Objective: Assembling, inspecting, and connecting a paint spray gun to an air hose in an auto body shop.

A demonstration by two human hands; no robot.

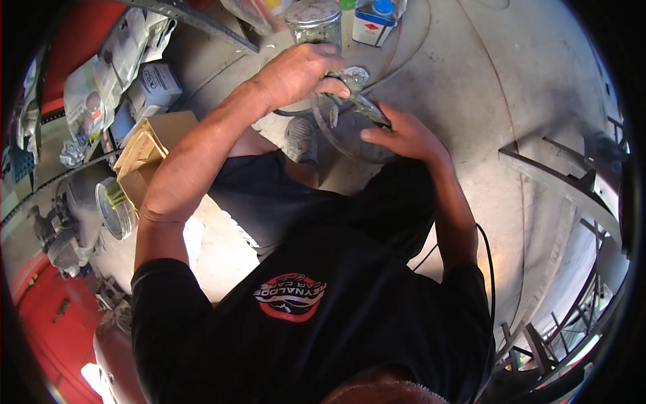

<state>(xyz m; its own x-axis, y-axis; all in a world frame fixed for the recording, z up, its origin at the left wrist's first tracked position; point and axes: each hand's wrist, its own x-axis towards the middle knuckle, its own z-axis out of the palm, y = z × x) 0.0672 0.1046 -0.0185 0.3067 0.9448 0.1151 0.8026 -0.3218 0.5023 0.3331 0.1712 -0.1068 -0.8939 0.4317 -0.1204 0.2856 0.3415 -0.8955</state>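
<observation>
My left hand (303,74) is closed on the upper part of a metal spray gun (356,94), its thumb near a crumpled silvery piece at the gun's head. A metal cup with a lid (313,20) stands upright just above that hand; whether it joins the gun is hidden. My right hand (397,135) grips the gun's lower end, thumb stretched below it. A grey hose (330,131) loops down beneath the gun, over my sandal-like shoe (299,138).
A blue-capped white can (373,23) sits on the concrete floor (471,67). At left are a metal rack (202,27), masking sheets (101,87), a cardboard box (161,128) and a clear bucket (114,209). Dark metal frames (552,175) line the right; cables cross the floor.
</observation>
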